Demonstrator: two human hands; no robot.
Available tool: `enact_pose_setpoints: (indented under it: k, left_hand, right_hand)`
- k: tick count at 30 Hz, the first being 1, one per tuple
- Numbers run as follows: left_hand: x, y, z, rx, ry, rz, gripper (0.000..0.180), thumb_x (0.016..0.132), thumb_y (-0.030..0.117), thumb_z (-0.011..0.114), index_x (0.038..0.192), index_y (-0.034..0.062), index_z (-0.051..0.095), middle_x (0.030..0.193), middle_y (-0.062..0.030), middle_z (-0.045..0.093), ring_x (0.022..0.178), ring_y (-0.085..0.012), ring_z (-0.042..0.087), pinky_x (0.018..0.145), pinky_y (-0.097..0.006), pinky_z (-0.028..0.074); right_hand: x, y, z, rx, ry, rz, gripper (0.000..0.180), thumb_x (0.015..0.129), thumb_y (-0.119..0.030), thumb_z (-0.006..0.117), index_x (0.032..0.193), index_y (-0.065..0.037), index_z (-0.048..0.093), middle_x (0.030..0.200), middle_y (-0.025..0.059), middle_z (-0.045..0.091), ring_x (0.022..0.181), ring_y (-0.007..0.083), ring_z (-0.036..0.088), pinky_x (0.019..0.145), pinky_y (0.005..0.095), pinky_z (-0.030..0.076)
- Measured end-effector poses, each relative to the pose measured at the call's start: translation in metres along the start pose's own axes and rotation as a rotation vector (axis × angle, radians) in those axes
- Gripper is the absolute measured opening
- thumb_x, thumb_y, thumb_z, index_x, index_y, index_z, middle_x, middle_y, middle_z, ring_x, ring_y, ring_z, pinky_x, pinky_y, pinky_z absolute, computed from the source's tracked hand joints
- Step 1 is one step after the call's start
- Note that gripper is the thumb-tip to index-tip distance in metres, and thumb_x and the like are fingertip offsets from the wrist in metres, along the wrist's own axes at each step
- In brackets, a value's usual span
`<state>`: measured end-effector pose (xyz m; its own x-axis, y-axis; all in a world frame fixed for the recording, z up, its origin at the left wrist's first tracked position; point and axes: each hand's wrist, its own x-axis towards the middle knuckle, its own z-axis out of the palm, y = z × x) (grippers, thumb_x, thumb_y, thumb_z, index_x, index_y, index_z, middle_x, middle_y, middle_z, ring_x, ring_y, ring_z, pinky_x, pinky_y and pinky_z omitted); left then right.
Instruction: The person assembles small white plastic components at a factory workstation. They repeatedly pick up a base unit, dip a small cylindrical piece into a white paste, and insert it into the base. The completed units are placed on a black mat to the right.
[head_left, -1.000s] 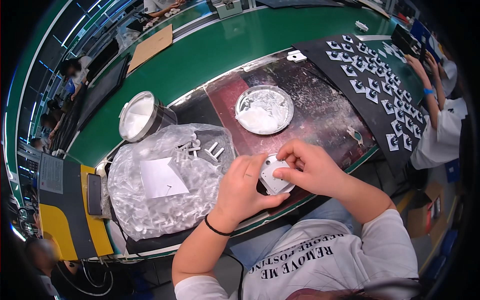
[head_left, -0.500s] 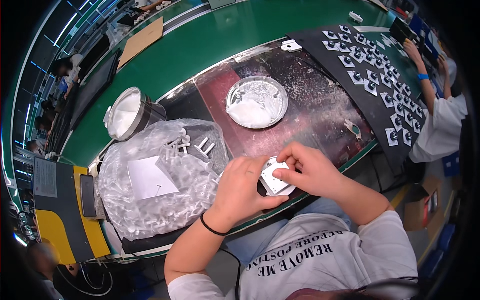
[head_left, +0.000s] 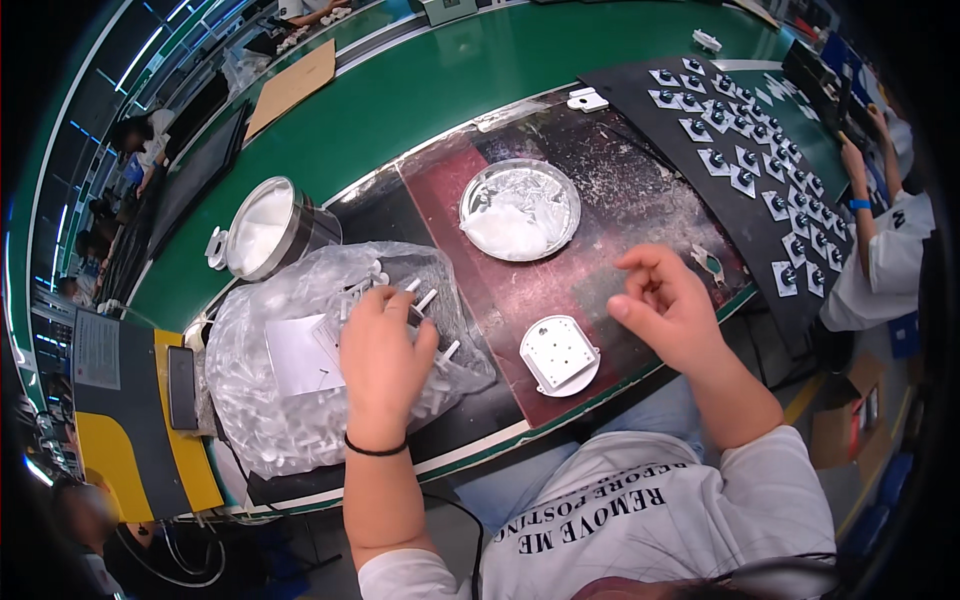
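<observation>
My left hand [head_left: 383, 352] reaches over the mouth of a clear plastic bag [head_left: 250, 330] full of white plastic pegs. Its thumb and fingers are apart, right at some loose white pegs [head_left: 428, 299]; no peg is plainly gripped. My right hand [head_left: 668, 312] hovers above the work board, half curled, thumb and forefinger apart with nothing visible between them. Between the two hands a white plate-like part [head_left: 558, 352] with small dark holes and a rounded top lies flat on the board, untouched.
A round metal dish [head_left: 520, 210] with white material stands farther back, and a metal canister [head_left: 265, 230] with white contents is behind the bag. At right, a black mat [head_left: 690, 150] carries rows of small white pieces with dark parts. A co-worker's arm [head_left: 862, 190] is beyond it.
Both hands have let go of the white plate-like part, which now lies on the board. The left hand has moved left to the bag of pegs; the right has lifted away to the right.
</observation>
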<state>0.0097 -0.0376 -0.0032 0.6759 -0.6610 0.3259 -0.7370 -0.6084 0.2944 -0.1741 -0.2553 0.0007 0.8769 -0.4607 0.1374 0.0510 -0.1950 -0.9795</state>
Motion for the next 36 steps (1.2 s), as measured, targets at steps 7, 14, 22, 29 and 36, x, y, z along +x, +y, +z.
enact_pose_setpoints:
  k: [7,14,22,29,36]
  left_hand:
    - [0.000,-0.002,0.009,-0.045,0.020,0.019,0.011,0.073,0.008,0.063,0.081,0.0010,0.068,0.096,-0.0134,0.062,0.088,-0.0315,0.058,0.080,-0.039,0.046]
    - [0.006,0.008,-0.003,-0.264,0.125,0.180,0.012,0.071,0.006,0.066,0.082,0.0026,0.065,0.090,-0.0125,0.062,0.086,-0.0306,0.057,0.077,-0.038,0.045]
    - [0.002,0.014,-0.014,-0.954,-0.141,0.245,0.009,0.081,0.008,0.064,0.087,0.0024,0.061,0.090,-0.0092,0.060,0.085,-0.0219,0.057,0.077,-0.031,0.043]
    - [-0.001,0.016,-0.005,-1.009,-0.098,0.100,0.012,0.083,0.009,0.062,0.093,0.0012,0.062,0.094,-0.0106,0.060,0.088,-0.0215,0.057,0.079,-0.031,0.044]
    - [0.002,0.020,-0.006,-0.806,-0.048,0.158,0.015,0.081,0.008,0.063,0.095,0.0020,0.065,0.094,-0.0118,0.061,0.087,-0.0250,0.058,0.078,-0.033,0.045]
  right_hand:
    - [0.011,-0.010,-0.005,-0.051,-0.003,-0.132,0.024,0.080,-0.011,0.067,0.101,-0.005,0.058,0.078,-0.0019,0.053,0.069,0.0049,0.046,0.061,0.0200,0.035]
    - [0.053,-0.023,0.014,-0.484,-0.229,-0.588,0.025,0.077,-0.008,0.064,0.101,-0.006,0.061,0.094,0.0068,0.061,0.089,0.0217,0.057,0.076,0.0336,0.044]
    - [0.096,-0.023,0.042,-0.495,-0.596,-0.893,0.032,0.071,-0.006,0.068,0.102,-0.010,0.065,0.102,0.0054,0.063,0.101,0.0261,0.056,0.089,0.0387,0.044]
    - [0.106,-0.020,0.047,-0.355,-0.498,-0.960,0.018,0.076,-0.010,0.068,0.094,-0.008,0.067,0.091,0.0070,0.062,0.091,0.0259,0.056,0.081,0.0374,0.046]
    - [0.143,0.007,-0.004,-0.554,-0.109,-0.709,0.019,0.076,-0.007,0.067,0.095,-0.004,0.066,0.088,0.0101,0.060,0.093,0.0259,0.056,0.084,0.0362,0.045]
